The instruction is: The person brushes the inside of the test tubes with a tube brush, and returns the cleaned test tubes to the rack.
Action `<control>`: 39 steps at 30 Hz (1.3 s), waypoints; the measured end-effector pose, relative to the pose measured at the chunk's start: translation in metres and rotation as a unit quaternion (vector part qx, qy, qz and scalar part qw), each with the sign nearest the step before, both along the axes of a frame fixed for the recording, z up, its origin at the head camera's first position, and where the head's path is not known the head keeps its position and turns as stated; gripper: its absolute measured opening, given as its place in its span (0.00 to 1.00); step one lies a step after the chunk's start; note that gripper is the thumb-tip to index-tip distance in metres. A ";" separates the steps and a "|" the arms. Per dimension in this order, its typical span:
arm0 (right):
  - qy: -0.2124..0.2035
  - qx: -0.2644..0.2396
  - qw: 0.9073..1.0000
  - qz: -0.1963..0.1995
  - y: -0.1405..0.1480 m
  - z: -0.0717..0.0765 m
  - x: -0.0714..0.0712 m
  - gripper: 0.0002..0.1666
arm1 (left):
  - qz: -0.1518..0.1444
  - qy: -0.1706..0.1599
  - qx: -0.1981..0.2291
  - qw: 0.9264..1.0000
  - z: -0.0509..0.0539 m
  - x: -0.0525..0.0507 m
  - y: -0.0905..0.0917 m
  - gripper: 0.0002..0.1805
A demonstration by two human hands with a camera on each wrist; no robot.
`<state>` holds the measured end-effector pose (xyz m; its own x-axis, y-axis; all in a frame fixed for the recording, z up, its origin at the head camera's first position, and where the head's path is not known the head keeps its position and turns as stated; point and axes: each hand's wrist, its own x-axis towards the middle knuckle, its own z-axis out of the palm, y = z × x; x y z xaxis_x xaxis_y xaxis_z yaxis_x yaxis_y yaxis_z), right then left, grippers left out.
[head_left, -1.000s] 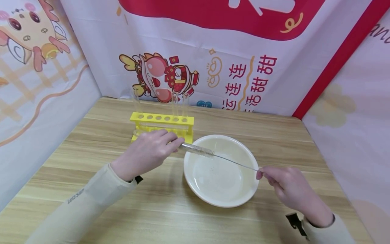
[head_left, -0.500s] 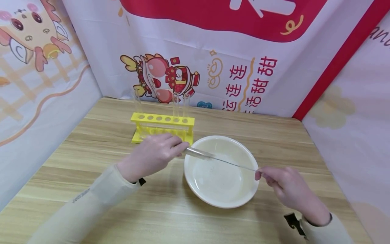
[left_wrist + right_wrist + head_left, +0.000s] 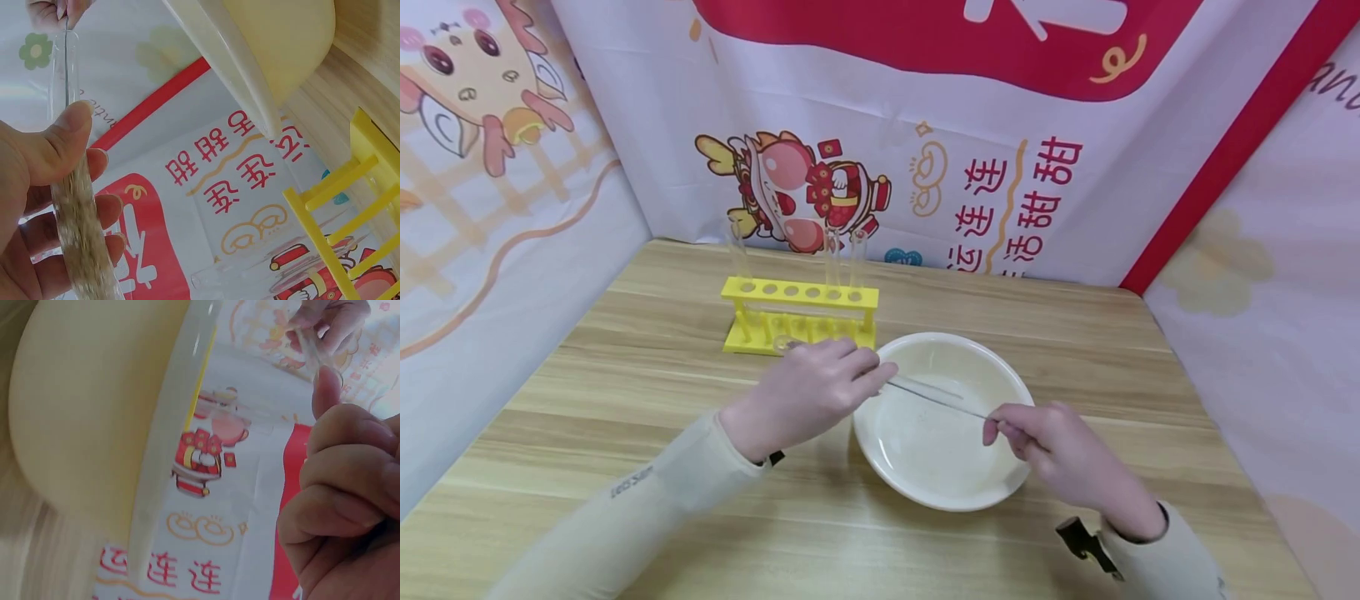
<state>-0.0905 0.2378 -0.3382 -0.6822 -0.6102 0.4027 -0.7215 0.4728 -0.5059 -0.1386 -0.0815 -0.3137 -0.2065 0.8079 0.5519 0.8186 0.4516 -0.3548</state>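
Observation:
My left hand grips a clear glass test tube over the left side of a white bowl. Inside the tube, the pale bristles of a test tube brush sit deep, below my thumb in the left wrist view. From the tube's mouth comes the brush's thin wire handle. My right hand pinches that wire above the bowl's right side, its other fingers curled. In the right wrist view the tube's mouth lies close to my right fingertips. The tube's rounded end sticks out behind my left hand.
Behind my left hand stands a yellow test tube rack. Upright clear tubes show in it, one at its left and two towards its right. Printed cloth walls enclose the wooden table at the back and sides.
The brush's bristles have slid from near the tube's mouth deeper inside it. My left hand has moved right and slightly nearer with the tube; my right hand has come left.

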 end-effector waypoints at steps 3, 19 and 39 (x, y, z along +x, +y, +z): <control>-0.071 -0.025 0.997 0.026 -0.006 0.000 -0.002 0.22 | 0.004 -0.002 -0.009 1.000 0.001 0.001 0.002 0.14; -0.148 -0.022 0.989 0.018 -0.018 0.001 -0.006 0.21 | 0.035 -0.021 -0.038 0.998 0.003 0.004 0.000 0.20; 0.207 0.096 0.971 -0.072 -0.017 0.000 -0.016 0.15 | 0.051 -0.148 -0.035 0.987 0.005 0.004 -0.007 0.17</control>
<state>-0.1061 0.2208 -0.3381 -0.5696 -0.6114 0.5492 -0.7641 0.6402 -0.0798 -0.1350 -0.0881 -0.3086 -0.4330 0.8088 0.3980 0.8426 0.5200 -0.1400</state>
